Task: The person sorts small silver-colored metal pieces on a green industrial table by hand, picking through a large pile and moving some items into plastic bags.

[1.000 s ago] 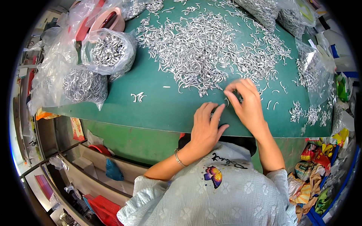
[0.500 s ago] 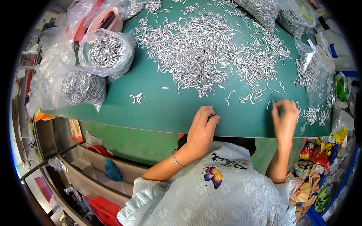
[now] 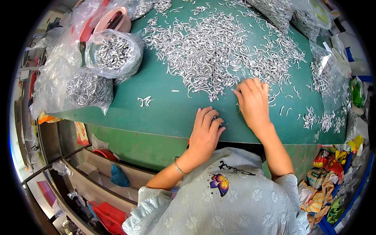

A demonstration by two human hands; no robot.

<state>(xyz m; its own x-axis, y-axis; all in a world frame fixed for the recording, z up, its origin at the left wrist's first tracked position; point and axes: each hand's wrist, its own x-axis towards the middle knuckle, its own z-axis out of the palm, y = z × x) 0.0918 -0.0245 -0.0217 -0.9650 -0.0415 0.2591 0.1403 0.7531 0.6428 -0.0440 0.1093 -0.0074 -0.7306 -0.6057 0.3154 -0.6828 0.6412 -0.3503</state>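
Observation:
Many small curved silver metal pieces (image 3: 209, 51) lie in a broad heap on the green table (image 3: 164, 121). My left hand (image 3: 205, 127) rests near the front edge, its fingers curled over a few of these silver pieces, mostly hidden beneath it. Farther right, my right hand (image 3: 252, 103) reaches to the heap's near edge. Its thumb and bent fingers are apart above the pieces, and the fingertips are partly hidden. Beyond it, small piles of the pieces (image 3: 327, 120) lie toward the right edge. A few loose pieces (image 3: 145, 101) sit to the left.
At the left stand clear plastic bags of pieces (image 3: 113, 53) and a pink container (image 3: 119, 21). More filled bags (image 3: 274, 13) are at the far right, with another bag (image 3: 327, 74) along the right edge. Below on the left is a shelf (image 3: 98, 176) with a red basket (image 3: 107, 217).
My right hand has moved left and away from me, from beside the small right piles to the heap's near edge. Small pieces now lie at the spot it left. My left hand has barely shifted.

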